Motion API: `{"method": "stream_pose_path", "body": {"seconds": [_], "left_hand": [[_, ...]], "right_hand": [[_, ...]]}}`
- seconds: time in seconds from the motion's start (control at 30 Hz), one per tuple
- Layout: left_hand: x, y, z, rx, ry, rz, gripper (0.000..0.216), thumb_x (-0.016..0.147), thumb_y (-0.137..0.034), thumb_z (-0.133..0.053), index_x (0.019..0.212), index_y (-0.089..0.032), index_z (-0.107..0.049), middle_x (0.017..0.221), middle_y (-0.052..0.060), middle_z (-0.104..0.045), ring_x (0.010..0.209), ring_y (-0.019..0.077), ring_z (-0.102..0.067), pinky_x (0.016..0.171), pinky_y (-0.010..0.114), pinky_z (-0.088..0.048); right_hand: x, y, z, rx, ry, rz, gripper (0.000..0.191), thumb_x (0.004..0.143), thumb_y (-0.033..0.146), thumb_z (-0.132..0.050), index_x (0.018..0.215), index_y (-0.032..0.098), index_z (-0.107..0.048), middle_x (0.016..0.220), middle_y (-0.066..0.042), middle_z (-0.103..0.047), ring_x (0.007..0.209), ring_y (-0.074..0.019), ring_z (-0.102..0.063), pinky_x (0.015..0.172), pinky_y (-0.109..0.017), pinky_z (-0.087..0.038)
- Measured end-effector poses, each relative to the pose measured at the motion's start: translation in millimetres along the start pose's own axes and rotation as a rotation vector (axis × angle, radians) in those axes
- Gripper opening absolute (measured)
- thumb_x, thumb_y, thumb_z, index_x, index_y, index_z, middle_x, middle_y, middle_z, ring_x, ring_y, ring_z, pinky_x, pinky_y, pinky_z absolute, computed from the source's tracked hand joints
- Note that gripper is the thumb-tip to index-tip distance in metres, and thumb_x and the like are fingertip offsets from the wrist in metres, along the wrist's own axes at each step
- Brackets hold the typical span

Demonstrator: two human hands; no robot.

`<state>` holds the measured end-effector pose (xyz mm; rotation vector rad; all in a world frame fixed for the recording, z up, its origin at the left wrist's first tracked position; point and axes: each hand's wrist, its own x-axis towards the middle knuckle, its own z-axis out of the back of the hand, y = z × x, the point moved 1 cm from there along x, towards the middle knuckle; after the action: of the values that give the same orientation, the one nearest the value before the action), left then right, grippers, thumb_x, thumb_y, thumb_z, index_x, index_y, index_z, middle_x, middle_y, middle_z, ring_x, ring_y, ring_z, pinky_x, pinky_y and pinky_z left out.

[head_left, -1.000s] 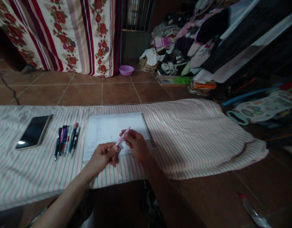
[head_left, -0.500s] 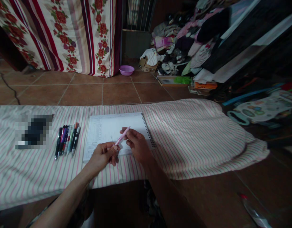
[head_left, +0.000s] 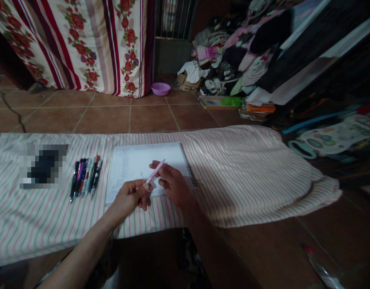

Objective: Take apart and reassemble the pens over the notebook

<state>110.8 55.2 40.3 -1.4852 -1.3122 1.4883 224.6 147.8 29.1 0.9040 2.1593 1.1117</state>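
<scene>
A pink pen (head_left: 155,171) slants upward to the right above a spiral notebook (head_left: 142,154) with printed and written lines along its left side. My left hand (head_left: 133,194) pinches the pen's lower end between thumb and fingers. Around the pen's upper part is my right hand (head_left: 172,182), its fingers stretched out behind the pen and its thumb apart from them. Whether those fingers touch the pen is hard to see. Left of the notebook, several pens (head_left: 85,176) lie side by side in a row.
A striped cloth (head_left: 239,172) covers the low table. At its left lies a dark, pixelated object (head_left: 45,165). Beyond are a tiled floor, a purple basin (head_left: 160,88), a floral curtain (head_left: 79,44) and a heap of clothes (head_left: 227,56). A plastic bottle (head_left: 321,269) lies at lower right.
My right hand's fingers have stretched slightly further left behind the pen. My left hand and the pen have stayed nearly still.
</scene>
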Motion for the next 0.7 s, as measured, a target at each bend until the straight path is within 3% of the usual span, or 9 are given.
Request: {"method": "stream_pose_path", "body": {"seconds": [0.17,0.3,0.37,0.43,0.53,0.7], "left_hand": [[1,2,0,0.0,0.013,-0.016,0.039,0.07,-0.052,-0.063,0.072,-0.013,-0.056,0.041,-0.004,-0.049,0.04,0.0117,-0.05,0.047,0.025,-0.036],[1,5,-1,0.039,0.013,-0.036,0.04,0.072,-0.052,-0.061,0.074,-0.012,-0.058,0.041,-0.003,-0.05,0.04,0.012,-0.05,0.045,0.024,-0.034],[1,5,-1,0.047,0.007,-0.03,0.04,0.072,-0.052,-0.061,0.074,-0.012,-0.059,0.041,-0.002,-0.051,0.042,0.0128,-0.052,0.045,0.023,-0.034],[1,3,-1,0.021,0.001,-0.027,0.039,0.071,-0.051,-0.062,0.075,-0.012,-0.06,0.04,-0.003,-0.051,0.041,0.0126,-0.052,0.046,0.024,-0.036],[1,0,0,-0.056,0.021,-0.015,0.036,0.07,-0.048,-0.064,0.074,-0.012,-0.06,0.04,-0.004,-0.05,0.038,0.0107,-0.048,0.052,0.027,-0.042],[-1,0,-2,-0.089,0.043,-0.008,0.036,0.069,-0.047,-0.066,0.072,-0.012,-0.059,0.041,-0.005,-0.048,0.037,0.0096,-0.046,0.051,0.026,-0.042]], "right_hand": [[5,-6,3,-0.052,-0.064,0.025,0.019,0.065,0.033,-0.071,0.076,0.018,-0.067,0.073,-0.002,-0.065,0.051,-0.0061,-0.037,0.045,-0.023,-0.022],[7,-10,4,-0.088,-0.126,0.086,0.021,0.063,0.032,-0.073,0.061,0.018,-0.058,0.05,0.006,-0.047,0.047,-0.0054,-0.034,0.046,-0.023,-0.023],[5,-8,2,-0.067,-0.092,0.078,0.022,0.065,0.036,-0.072,0.065,0.018,-0.059,0.054,0.005,-0.051,0.048,-0.0058,-0.035,0.045,-0.023,-0.022],[2,-3,-1,-0.023,-0.029,0.051,0.025,0.068,0.041,-0.068,0.079,0.019,-0.063,0.075,-0.001,-0.063,0.052,-0.0065,-0.038,0.044,-0.023,-0.021],[-2,3,-3,-0.019,0.015,0.002,0.031,0.069,0.039,-0.067,0.094,0.02,-0.065,0.097,-0.006,-0.066,0.056,-0.0069,-0.04,0.045,-0.023,-0.022],[2,-1,2,-0.092,-0.046,-0.006,0.021,0.066,0.032,-0.069,0.083,0.019,-0.067,0.08,-0.003,-0.067,0.054,-0.0064,-0.04,0.048,-0.023,-0.026]]}}
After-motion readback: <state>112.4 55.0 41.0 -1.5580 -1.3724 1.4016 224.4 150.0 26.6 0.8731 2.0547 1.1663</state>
